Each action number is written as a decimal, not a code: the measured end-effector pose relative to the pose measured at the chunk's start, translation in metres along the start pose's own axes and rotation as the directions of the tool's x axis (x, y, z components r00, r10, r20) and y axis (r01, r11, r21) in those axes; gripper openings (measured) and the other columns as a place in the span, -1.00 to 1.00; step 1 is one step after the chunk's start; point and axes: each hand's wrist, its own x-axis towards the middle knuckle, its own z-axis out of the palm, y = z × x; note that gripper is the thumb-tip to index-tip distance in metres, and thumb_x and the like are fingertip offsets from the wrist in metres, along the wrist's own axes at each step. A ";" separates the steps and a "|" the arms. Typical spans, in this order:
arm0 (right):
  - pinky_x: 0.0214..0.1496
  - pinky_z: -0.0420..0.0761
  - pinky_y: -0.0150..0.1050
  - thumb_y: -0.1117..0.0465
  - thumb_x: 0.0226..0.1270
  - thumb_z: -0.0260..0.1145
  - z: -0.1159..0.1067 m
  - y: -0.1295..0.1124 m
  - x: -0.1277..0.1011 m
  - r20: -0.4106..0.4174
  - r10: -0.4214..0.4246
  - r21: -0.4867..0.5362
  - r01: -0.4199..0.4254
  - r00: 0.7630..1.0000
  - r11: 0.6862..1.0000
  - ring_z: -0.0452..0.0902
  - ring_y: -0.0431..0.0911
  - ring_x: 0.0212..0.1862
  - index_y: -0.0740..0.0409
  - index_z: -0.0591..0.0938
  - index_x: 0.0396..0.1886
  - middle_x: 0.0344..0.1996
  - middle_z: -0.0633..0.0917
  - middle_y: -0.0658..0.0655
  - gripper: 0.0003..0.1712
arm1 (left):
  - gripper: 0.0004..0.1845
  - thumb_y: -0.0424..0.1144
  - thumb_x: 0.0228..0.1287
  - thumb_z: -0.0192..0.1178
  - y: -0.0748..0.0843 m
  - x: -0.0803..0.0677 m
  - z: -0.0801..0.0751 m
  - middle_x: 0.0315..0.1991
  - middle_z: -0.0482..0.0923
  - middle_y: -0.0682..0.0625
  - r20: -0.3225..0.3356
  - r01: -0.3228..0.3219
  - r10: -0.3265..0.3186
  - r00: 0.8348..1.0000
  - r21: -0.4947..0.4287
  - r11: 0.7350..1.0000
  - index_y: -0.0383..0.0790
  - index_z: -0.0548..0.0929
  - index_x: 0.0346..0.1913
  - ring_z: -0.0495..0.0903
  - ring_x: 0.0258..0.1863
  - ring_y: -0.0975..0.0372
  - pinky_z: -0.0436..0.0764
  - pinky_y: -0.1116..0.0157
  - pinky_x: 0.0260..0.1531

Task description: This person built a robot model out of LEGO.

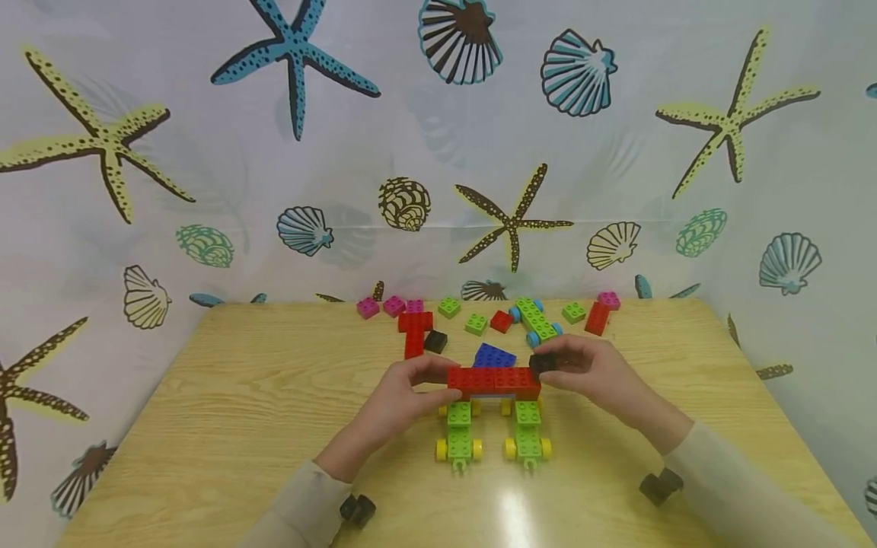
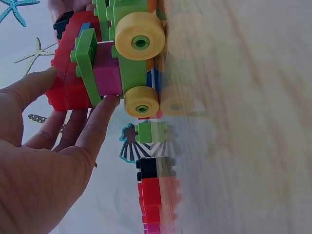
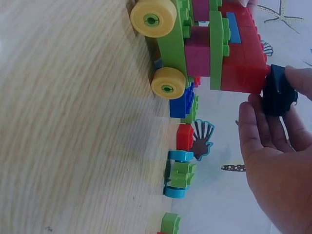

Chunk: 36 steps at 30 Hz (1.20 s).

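Observation:
A long red brick bar (image 1: 493, 380) lies across two green wheeled chassis (image 1: 459, 439) (image 1: 527, 439) with yellow wheels (image 2: 140, 43); pink bricks (image 2: 107, 73) show between them. My left hand (image 1: 444, 383) pinches the bar's left end between thumb and fingers (image 2: 105, 109). My right hand (image 1: 569, 364) pinches a small black brick (image 1: 544, 363) (image 3: 278, 90) that touches the right end of the red bar (image 3: 241, 58). A blue brick (image 1: 495, 355) lies just behind the bar.
Loose bricks lie across the far side of the wooden table (image 1: 240, 396): pink (image 1: 368, 307), red (image 1: 414, 331), black (image 1: 435, 341), green (image 1: 476, 324), a green chassis with blue wheels (image 1: 537, 321), and a red-and-pink stack (image 1: 597, 318). A starfish-and-shell curtain (image 1: 438, 152) surrounds the table.

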 end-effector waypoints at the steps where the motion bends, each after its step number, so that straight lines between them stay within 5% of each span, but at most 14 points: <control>1: 0.26 0.80 -0.35 0.19 0.53 0.55 0.000 0.000 0.000 0.001 0.001 -0.005 -0.001 1.000 1.000 0.79 0.07 0.24 0.20 0.73 0.31 0.28 0.79 0.30 -0.55 | -0.64 -0.13 0.48 0.52 0.000 0.000 0.000 0.26 0.80 0.09 0.001 -0.002 0.002 1.000 -0.001 1.000 0.06 0.79 0.27 0.65 0.44 0.05 0.70 -0.09 0.46; 12: 0.29 0.81 -0.29 0.22 0.51 0.55 0.000 0.000 0.000 0.021 -0.051 -0.105 0.053 0.998 0.993 0.78 0.07 0.21 0.17 0.75 0.30 0.25 0.79 0.28 -0.57 | -0.65 -0.13 0.48 0.53 0.000 0.000 -0.001 0.24 0.81 0.08 0.004 -0.019 0.019 1.000 0.011 1.000 0.05 0.79 0.25 0.67 0.42 0.06 0.68 -0.12 0.48; 22: 0.44 0.73 0.29 0.25 0.45 0.59 0.003 -0.002 0.000 0.012 -0.094 -0.176 0.095 0.996 0.980 0.80 0.00 0.14 0.13 0.78 0.25 0.12 0.83 0.17 -0.58 | -0.66 -0.13 0.48 0.53 -0.001 0.001 -0.001 0.23 0.81 0.08 0.004 -0.016 0.016 1.000 0.019 1.000 0.04 0.79 0.24 0.68 0.41 0.05 0.66 -0.14 0.50; 29: 0.38 0.80 0.05 0.22 0.48 0.58 0.005 -0.001 0.002 0.019 -0.071 -0.176 0.074 0.997 0.982 0.78 0.04 0.18 0.17 0.75 0.30 0.18 0.82 0.20 -0.55 | -0.66 -0.13 0.48 0.53 0.000 0.000 -0.001 0.23 0.81 0.09 0.002 -0.017 0.017 1.000 0.021 1.000 0.04 0.79 0.24 0.68 0.40 0.07 0.66 -0.14 0.50; 36: 0.34 0.81 -0.21 0.10 0.57 0.52 0.008 0.000 0.002 0.034 -0.007 -0.064 0.010 0.999 0.998 0.71 0.18 0.39 0.18 0.67 0.45 0.37 0.75 0.25 -0.44 | -0.66 -0.13 0.48 0.52 -0.001 0.001 -0.001 0.23 0.81 0.09 0.013 -0.018 0.018 1.000 0.012 1.000 0.04 0.79 0.24 0.67 0.42 0.06 0.65 -0.14 0.50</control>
